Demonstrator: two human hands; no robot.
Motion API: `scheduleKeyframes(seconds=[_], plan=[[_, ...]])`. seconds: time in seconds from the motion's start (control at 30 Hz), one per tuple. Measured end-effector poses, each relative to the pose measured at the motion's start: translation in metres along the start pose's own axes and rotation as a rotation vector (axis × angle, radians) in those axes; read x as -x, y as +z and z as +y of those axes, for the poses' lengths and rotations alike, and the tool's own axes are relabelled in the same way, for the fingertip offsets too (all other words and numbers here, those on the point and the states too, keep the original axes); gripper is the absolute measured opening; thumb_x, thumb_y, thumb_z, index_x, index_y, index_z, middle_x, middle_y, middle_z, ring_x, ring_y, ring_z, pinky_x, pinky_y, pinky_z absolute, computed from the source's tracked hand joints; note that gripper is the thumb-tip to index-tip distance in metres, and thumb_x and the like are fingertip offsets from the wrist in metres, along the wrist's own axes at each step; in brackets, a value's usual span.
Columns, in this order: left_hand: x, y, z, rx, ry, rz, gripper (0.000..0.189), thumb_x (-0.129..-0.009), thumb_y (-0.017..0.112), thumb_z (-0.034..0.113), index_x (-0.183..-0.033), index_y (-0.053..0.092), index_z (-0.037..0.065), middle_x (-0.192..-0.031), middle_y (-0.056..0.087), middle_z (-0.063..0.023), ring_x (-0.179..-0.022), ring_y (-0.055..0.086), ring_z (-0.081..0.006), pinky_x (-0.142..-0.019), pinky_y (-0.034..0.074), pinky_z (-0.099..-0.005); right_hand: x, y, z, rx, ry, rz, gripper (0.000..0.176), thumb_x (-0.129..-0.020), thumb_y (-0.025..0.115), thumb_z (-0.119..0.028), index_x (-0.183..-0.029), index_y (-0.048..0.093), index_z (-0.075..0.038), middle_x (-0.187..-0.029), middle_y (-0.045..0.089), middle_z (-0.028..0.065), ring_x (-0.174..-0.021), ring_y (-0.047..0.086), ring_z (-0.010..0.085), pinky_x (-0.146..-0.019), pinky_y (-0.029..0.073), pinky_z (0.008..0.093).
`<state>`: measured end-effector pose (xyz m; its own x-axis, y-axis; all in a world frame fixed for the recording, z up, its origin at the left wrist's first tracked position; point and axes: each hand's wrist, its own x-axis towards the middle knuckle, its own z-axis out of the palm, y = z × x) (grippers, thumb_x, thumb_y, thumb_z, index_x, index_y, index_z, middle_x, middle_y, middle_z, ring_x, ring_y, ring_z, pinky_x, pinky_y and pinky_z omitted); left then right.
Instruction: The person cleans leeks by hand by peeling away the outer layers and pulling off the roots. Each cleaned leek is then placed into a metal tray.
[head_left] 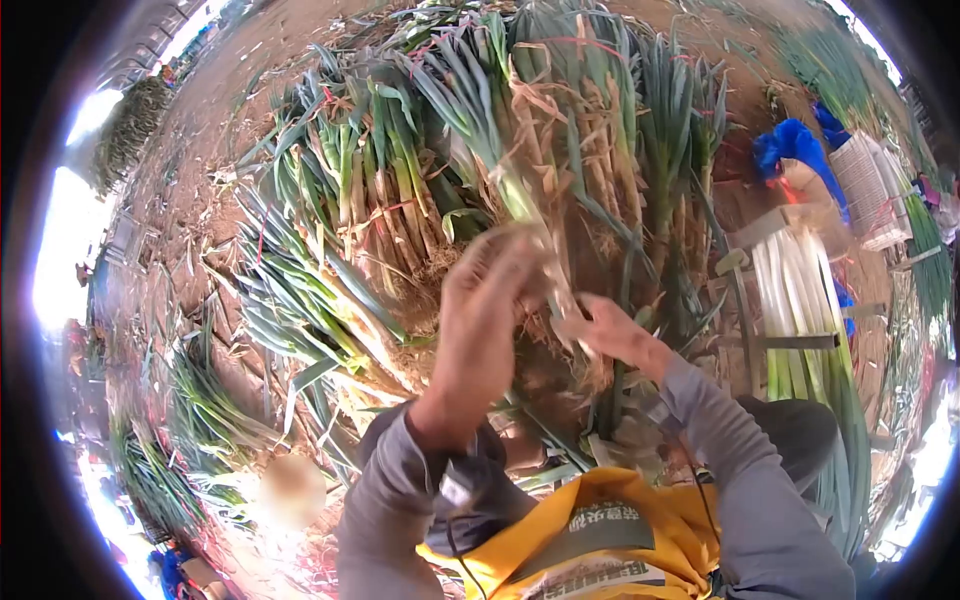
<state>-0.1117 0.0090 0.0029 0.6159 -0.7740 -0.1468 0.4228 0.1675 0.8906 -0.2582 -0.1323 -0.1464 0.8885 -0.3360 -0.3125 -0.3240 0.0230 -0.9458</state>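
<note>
A long green onion (520, 200) slants across the middle, green leaves up and root end toward my body. My right hand (617, 332) is closed around its lower stalk near the roots. Beside the pale part of the stalk is my left hand (485, 310), its curled fingers smeared by motion and overlapping the stalk. Bundles of untrimmed green onions (385, 190) with dry, brownish outer leaves stand just beyond my hands. More green onions (330, 320) lie in a heap to the left of my left wrist.
On the right, peeled white green onions (800, 300) rest on a rack with a dark bar (800, 342). Behind them are a blue plastic bag (800, 150) and a pale stacked block (870, 185). Smaller piles of green onions (215, 400) lie on the littered dirt ground at left.
</note>
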Motion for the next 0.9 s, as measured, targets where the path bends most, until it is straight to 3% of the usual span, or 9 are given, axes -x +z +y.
scheduleKeyframes(seconds=[0.1, 0.27, 0.37, 0.47, 0.6, 0.67, 0.73, 0.8, 0.9], plan=[[-0.021, -0.012, -0.009, 0.06, 0.074, 0.175, 0.027, -0.103, 0.058, 0.022, -0.119, 0.061, 0.0, -0.099, 0.07, -0.0073, -0.084, 0.066, -0.0151, -0.078, 0.055, -0.0283, -0.002, -0.01, -0.03, 0.023, 0.036, 0.065, 0.043, -0.095, 0.067, -0.035, -0.115, 0.062, 0.002, -0.089, 0.061, 0.0007, -0.078, 0.054, 0.0078, -0.068, 0.045, 0.0246], [-0.044, -0.022, -0.026, 0.191, 0.068, 0.435, 0.028, -0.104, 0.057, 0.027, -0.115, 0.06, 0.002, -0.097, 0.066, -0.0078, -0.089, 0.064, -0.0174, -0.078, 0.053, -0.0277, 0.118, -0.024, -0.125, -0.235, -0.05, -0.036, 0.032, -0.102, 0.056, -0.028, -0.11, 0.062, 0.002, -0.082, 0.058, -0.0028, -0.073, 0.052, 0.0047, -0.063, 0.044, 0.0233], [-0.055, -0.011, -0.047, 0.313, -0.164, 0.228, 0.042, -0.107, 0.05, 0.032, -0.133, 0.047, -0.001, -0.124, 0.061, -0.0175, -0.115, 0.059, -0.0321, -0.104, 0.049, -0.0444, 0.193, -0.034, -0.129, -0.268, 0.018, -0.089, 0.037, -0.099, 0.06, -0.027, -0.118, 0.061, 0.005, -0.087, 0.061, -0.0013, -0.078, 0.055, 0.0048, -0.066, 0.046, 0.0218], [-0.072, 0.007, -0.067, 0.591, -0.056, -0.138, 0.044, -0.107, 0.049, 0.035, -0.13, 0.048, -0.002, -0.122, 0.061, -0.0166, -0.112, 0.061, -0.0322, -0.105, 0.048, -0.0452, 0.244, -0.041, -0.106, -0.156, 0.06, -0.156, 0.044, -0.097, 0.065, -0.025, -0.127, 0.058, 0.007, -0.09, 0.064, 0.0003, -0.081, 0.058, 0.0064, -0.07, 0.049, 0.0234], [-0.054, 0.04, -0.049, 0.545, 0.028, -0.16, 0.042, -0.102, 0.06, 0.032, -0.13, 0.054, 0.001, -0.11, 0.067, -0.0142, -0.106, 0.065, -0.0275, -0.096, 0.052, -0.0435, 0.259, -0.049, -0.071, 0.053, 0.075, -0.118, 0.047, -0.095, 0.066, -0.023, -0.131, 0.056, 0.006, -0.094, 0.068, 0.0045, -0.082, 0.062, 0.0149, -0.074, 0.051, 0.0302], [-0.046, 0.049, -0.033, 0.534, 0.025, -0.187, 0.037, -0.099, 0.065, 0.026, -0.127, 0.056, 0.002, -0.107, 0.068, -0.0118, -0.1, 0.067, -0.0243, -0.091, 0.055, -0.0415, 0.234, -0.053, -0.065, 0.512, 0.239, -0.11, 0.051, -0.093, 0.068, -0.026, -0.133, 0.055, 0.003, -0.093, 0.069, 0.0132, -0.083, 0.066, 0.0284, -0.076, 0.052, 0.0334], [-0.041, 0.054, -0.025, 0.35, 0.113, -0.214, 0.033, -0.098, 0.067, 0.022, -0.124, 0.058, 0.003, -0.107, 0.068, -0.0092, -0.096, 0.067, -0.0209, -0.083, 0.057, -0.0382, 0.207, -0.05, -0.041, 0.681, 0.078, -0.052, 0.051, -0.093, 0.068, -0.031, -0.133, 0.055, -0.001, -0.097, 0.066, 0.0217, -0.088, 0.064, 0.0404, -0.079, 0.051, 0.0391], [-0.033, 0.063, -0.018, 0.34, 0.147, -0.215, 0.028, -0.098, 0.067, 0.018, -0.121, 0.059, 0.004, -0.106, 0.069, -0.0069, -0.092, 0.068, -0.0186, -0.077, 0.058, -0.036, 0.172, -0.033, -0.038, 0.652, -0.391, 0.234, 0.05, -0.093, 0.069, -0.033, -0.132, 0.056, -0.004, -0.101, 0.064, 0.0222, -0.093, 0.064, 0.04, -0.081, 0.05, 0.0428], [-0.025, 0.068, -0.014, 0.272, 0.19, -0.193, 0.025, -0.096, 0.069, 0.016, -0.118, 0.061, 0.006, -0.106, 0.068, -0.0067, -0.092, 0.068, -0.0175, -0.077, 0.058, -0.0349, 0.109, -0.014, -0.107, 0.528, -0.517, 0.516, 0.043, -0.091, 0.07, -0.03, -0.122, 0.061, -0.001, -0.106, 0.063, 0.0222, -0.094, 0.063, 0.0412, -0.081, 0.049, 0.0455]])
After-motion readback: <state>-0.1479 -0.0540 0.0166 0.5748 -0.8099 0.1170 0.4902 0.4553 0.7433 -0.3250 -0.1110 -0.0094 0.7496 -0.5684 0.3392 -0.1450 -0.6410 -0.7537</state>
